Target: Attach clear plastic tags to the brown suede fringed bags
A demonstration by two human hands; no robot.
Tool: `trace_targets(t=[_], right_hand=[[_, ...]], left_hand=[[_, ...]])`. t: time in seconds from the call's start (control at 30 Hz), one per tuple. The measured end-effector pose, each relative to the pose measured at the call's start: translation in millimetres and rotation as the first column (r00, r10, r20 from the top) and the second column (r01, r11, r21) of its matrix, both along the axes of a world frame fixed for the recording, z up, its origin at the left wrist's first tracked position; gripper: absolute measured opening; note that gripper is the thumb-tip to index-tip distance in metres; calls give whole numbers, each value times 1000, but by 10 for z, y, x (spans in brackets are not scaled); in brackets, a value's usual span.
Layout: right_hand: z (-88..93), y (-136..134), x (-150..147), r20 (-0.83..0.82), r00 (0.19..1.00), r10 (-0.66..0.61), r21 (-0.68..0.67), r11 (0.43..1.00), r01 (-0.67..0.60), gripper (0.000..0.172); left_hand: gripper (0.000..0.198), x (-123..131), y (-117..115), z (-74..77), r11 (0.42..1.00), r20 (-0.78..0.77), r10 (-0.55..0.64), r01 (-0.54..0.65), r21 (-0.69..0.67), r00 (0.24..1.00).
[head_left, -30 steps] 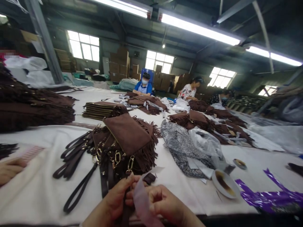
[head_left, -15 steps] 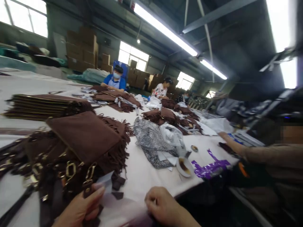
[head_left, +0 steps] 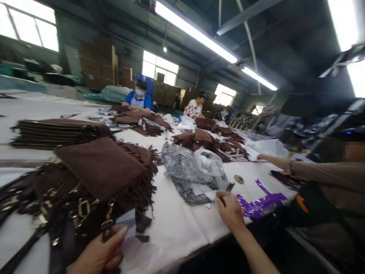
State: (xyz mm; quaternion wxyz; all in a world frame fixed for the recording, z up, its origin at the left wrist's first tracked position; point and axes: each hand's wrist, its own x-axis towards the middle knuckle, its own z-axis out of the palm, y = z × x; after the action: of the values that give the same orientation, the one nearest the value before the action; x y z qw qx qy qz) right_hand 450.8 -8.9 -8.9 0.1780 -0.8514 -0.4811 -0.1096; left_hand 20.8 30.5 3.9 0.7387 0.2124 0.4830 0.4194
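Observation:
My left hand (head_left: pixel 104 247) is closed on the dark brown leather end of a strap (head_left: pixel 107 227) with a gold clasp. A thin translucent sheet (head_left: pixel 127 222) sticks out beside its thumb. Close by lies a heap of brown fringed bags (head_left: pixel 101 167) with straps and gold hardware. My right hand (head_left: pixel 232 213) reaches across the white table, its fingers closed on the edge of a round, pale-rimmed roll (head_left: pixel 221 195) with a brown inside, which looks like tape. The fingers cover part of the roll.
A grey patterned bag (head_left: pixel 182 175) with clear plastic lies beside the roll. Purple plastic (head_left: pixel 262 203) and a smaller roll (head_left: pixel 238 179) are to the right. A stack of brown pouches (head_left: pixel 57 133) stands at left. A co-worker's arm (head_left: pixel 273 161) reaches in from the right.
My right hand has moved right and forward from the table's front edge onto the roll. My left hand keeps the strap in about the same place. The co-worker's arm has shifted slightly.

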Motion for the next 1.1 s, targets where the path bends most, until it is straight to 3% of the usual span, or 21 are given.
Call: trace_targets(t=[0.03,0.1,0.13,0.2,0.3,0.33,0.43,0.53,0.6,0.73,0.9,1.0,1.1], right_hand=[[23,8,-112,-4,997,74,129,989,-73,42],[71,39,-467,-114,936,332,282,914,-290,38],[97,56,-712,-234,861,452,294,877,-381,38],[154,89,-1300,-547,638,541,262,835,-483,48],[236,187,-2194,-847,224,483,263,745,-614,56],[257,242,-2434,-896,140,422,245,731,-637,56],[287,433,-2886,-976,-40,214,196,783,-590,54],[302,549,-3015,-965,-183,186,251,855,-455,46],[338,547,-3002,-951,-154,267,308,842,-443,39],[464,403,-2888,-920,6,392,332,786,-521,28],[517,159,-2810,-915,155,374,238,807,-540,19],[491,27,-2865,-908,197,369,203,800,-564,17],[479,-63,-2944,-885,217,413,214,772,-598,15]], left_hand=[[41,3,-24,26,1000,2,4,-5,31,1000],[42,7,-53,42,997,7,16,-17,78,1000],[42,9,-62,39,995,11,22,-23,98,1000],[40,10,-78,35,992,15,6,-8,127,1000],[37,7,-116,64,988,3,-33,33,153,999],[37,2,-130,78,987,-2,-44,44,157,999],[39,-33,-177,105,983,-23,-65,68,169,998],[41,-106,-243,104,977,-69,-100,111,181,993],[43,-176,-311,106,974,-118,-127,147,174,985],[44,-390,-501,152,966,-175,-214,235,108,961],[37,-715,-566,379,837,-137,-488,507,208,862],[36,-746,-413,552,857,-147,-411,436,273,900],[33,-636,-251,625,906,-219,-187,254,339,958]])
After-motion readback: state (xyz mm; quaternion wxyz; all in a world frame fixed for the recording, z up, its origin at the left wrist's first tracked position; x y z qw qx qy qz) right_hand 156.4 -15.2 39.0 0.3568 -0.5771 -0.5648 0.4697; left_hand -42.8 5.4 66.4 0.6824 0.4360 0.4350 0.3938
